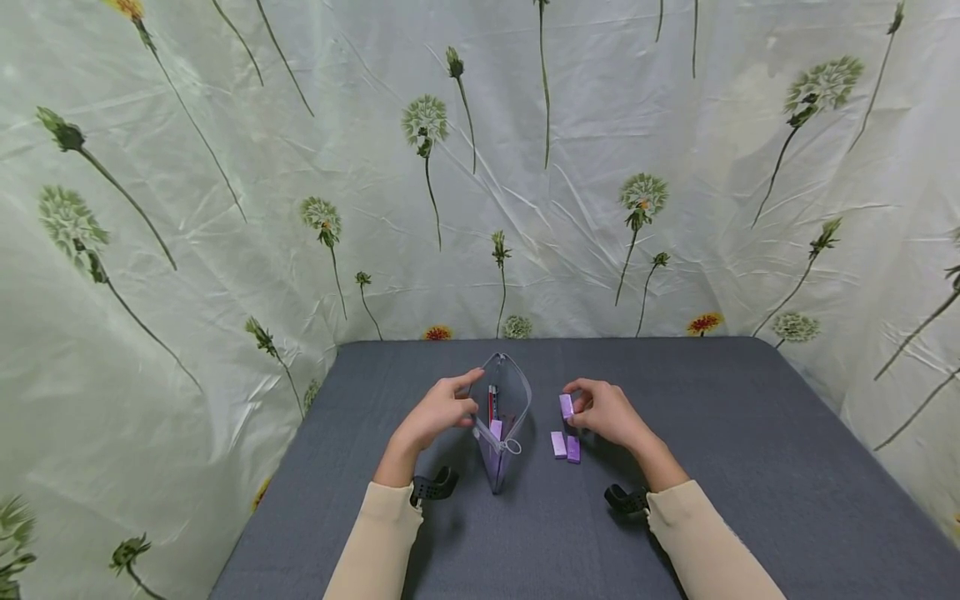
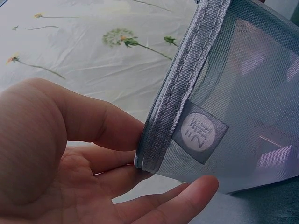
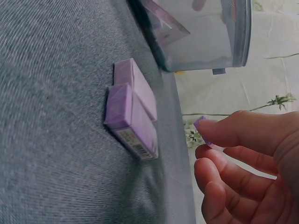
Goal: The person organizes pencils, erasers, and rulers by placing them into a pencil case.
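Note:
A grey-purple mesh zip pouch (image 1: 492,472) stands upright on the table with its mouth spread wide. My left hand (image 1: 437,412) pinches the left side of its rim between thumb and fingers; in the left wrist view, a round-printed label (image 2: 198,133) is sewn beside the zip edge. Inside the pouch are pens (image 1: 492,402) and a small purple box (image 1: 496,428). Right of the pouch, my right hand (image 1: 611,414) pinches another small purple box (image 1: 566,406) above the table. Beneath it lie a light purple box (image 1: 558,445) and a darker one (image 1: 573,449), touching side by side.
A dark grey cloth covers the table (image 1: 712,500). Behind it hangs a pale curtain (image 1: 570,233) printed with dandelions. Black straps (image 1: 626,500) circle both wrists. A zip pull ring (image 1: 512,447) hangs at the pouch's near end.

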Tool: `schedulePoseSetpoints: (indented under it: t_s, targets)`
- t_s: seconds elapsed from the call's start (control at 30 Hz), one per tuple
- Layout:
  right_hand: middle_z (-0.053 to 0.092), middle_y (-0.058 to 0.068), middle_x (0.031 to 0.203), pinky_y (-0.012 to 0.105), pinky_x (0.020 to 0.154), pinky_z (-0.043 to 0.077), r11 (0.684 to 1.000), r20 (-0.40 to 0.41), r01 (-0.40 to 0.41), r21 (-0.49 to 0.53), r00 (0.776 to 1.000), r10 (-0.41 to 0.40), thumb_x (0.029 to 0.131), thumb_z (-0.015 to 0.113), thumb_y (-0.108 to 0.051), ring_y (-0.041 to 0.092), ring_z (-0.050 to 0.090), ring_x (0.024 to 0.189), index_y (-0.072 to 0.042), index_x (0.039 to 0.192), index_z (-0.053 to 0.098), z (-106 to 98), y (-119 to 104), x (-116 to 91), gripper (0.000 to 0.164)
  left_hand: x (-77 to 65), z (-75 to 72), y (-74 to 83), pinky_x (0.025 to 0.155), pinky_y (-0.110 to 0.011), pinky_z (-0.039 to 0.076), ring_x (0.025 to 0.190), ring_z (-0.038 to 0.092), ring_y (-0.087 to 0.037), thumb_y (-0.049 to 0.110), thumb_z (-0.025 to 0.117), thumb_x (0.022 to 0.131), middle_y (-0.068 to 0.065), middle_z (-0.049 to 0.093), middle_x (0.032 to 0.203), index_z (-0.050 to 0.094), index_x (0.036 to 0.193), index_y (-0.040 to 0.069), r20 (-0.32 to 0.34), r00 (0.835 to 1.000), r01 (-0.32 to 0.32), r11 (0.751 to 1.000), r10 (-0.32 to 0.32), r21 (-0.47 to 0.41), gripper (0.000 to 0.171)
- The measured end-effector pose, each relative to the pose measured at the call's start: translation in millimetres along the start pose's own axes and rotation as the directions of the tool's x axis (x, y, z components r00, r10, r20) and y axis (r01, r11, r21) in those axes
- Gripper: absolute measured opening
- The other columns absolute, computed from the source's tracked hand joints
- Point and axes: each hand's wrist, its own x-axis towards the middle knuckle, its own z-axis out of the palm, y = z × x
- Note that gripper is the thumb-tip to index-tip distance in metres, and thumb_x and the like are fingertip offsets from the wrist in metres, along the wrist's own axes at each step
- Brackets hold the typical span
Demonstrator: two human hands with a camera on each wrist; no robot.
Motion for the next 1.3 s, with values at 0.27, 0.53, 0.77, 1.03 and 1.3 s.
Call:
schedulePoseSetpoints:
  t_s: [0.27, 0.53, 0.77, 1.03, 1.3]
  targets:
    - [0.065, 0.001, 0.081, 0.035, 0.062, 0.049, 1.000, -0.002, 0.010, 0.001, 1.000, -0.010, 0.078, 0.084, -0.007, 0.017, 0.061, 0.070, -0.011, 0.119, 0.070, -4.2, -4.4, -2.1, 0.043, 0.7, 0.3, -0.2, 0.081, -0.040, 0.055, 0.146, 0.028, -0.039, 0.001, 0.055, 0.095, -0.007, 0.028, 0.164, 0.037, 0.158, 0.015, 0.001, 1.000, 0.000, 1.000, 0.000, -0.002, 0.066]
    - [0.065, -0.001, 0.081, 0.035, 0.064, 0.049, 1.000, -0.008, 0.015, -0.001, 1.000, -0.015, 0.078, 0.084, -0.009, 0.016, 0.061, 0.071, -0.012, 0.120, 0.071, -9.3, -6.6, -3.9, 0.044, -0.3, 0.7, -1.2, 0.081, -0.042, 0.055, 0.145, 0.029, -0.039, 0.002, 0.055, 0.095, -0.009, 0.026, 0.164, 0.036, 0.158, 0.016, 0.002, 1.000, 0.012, 1.000, -0.012, -0.007, 0.067]
    - [0.065, -0.003, 0.081, 0.035, 0.064, 0.050, 0.999, -0.028, 0.051, -0.005, 0.998, -0.052, 0.078, 0.084, -0.009, 0.015, 0.062, 0.071, -0.012, 0.120, 0.071, -14.1, -13.3, -6.6, 0.044, -1.1, 1.7, 1.0, 0.081, -0.041, 0.055, 0.146, 0.028, -0.039, 0.002, 0.055, 0.095, -0.008, 0.026, 0.164, 0.035, 0.158, 0.015, 0.003, 1.000, -0.001, 1.000, 0.001, -0.004, 0.067]
    - [0.065, -0.002, 0.085, 0.036, 0.064, 0.052, 0.997, -0.020, 0.076, 0.022, 0.997, -0.076, 0.081, 0.083, -0.012, 0.017, 0.063, 0.075, -0.014, 0.124, 0.070, -17.6, -27.8, -11.6, 0.045, -0.4, 0.8, -1.8, 0.081, -0.041, 0.054, 0.143, 0.033, -0.041, 0.002, 0.056, 0.095, -0.012, 0.027, 0.163, 0.037, 0.158, 0.015, -0.005, 1.000, -0.001, 1.000, 0.001, -0.002, 0.068]
    - [0.065, -0.002, 0.087, 0.037, 0.067, 0.053, 0.992, -0.012, 0.121, 0.041, 0.993, -0.121, 0.084, 0.081, -0.015, 0.017, 0.064, 0.078, -0.015, 0.126, 0.070, -21.3, -43.4, -16.2, 0.044, -0.7, 1.4, 0.5, 0.089, -0.045, 0.051, 0.142, 0.034, -0.040, 0.004, 0.056, 0.096, -0.009, 0.026, 0.164, 0.036, 0.158, 0.020, 0.008, 1.000, 0.004, 1.000, -0.004, 0.011, 0.067]
